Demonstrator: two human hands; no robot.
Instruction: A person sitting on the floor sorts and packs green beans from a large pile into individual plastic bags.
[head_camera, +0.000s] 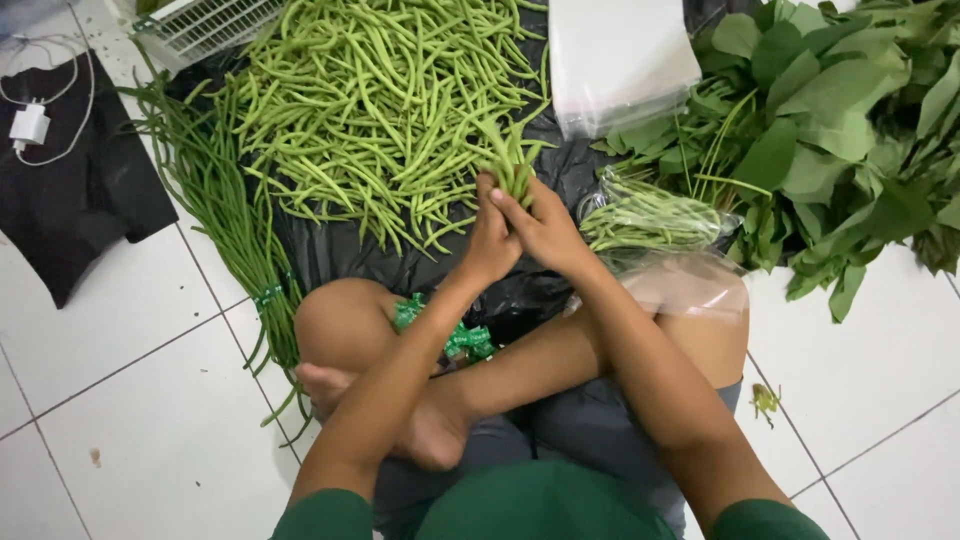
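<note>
Both hands gathering a small bunch of green beans

Your left hand (490, 240) and right hand (545, 228) press together, pinching a small bundle of slim green beans (512, 165). Keep the ends level and your grip snug. Beyond lies the loose bean heap (380, 100) on black plastic sheeting (330, 250); right, a clear bagged bundle (650, 218).

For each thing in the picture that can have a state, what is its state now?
Left hand: closed around the small bunch of green beans.
Right hand: closed on the same bunch.
Small bunch of green beans: held upright in both hands.
Pile of green beans: loose, spread on black sheet.
Clear bag: filled with beans, lying on its side.
Long beans: bundled, on floor.
Leafy greens: heaped.
</note>
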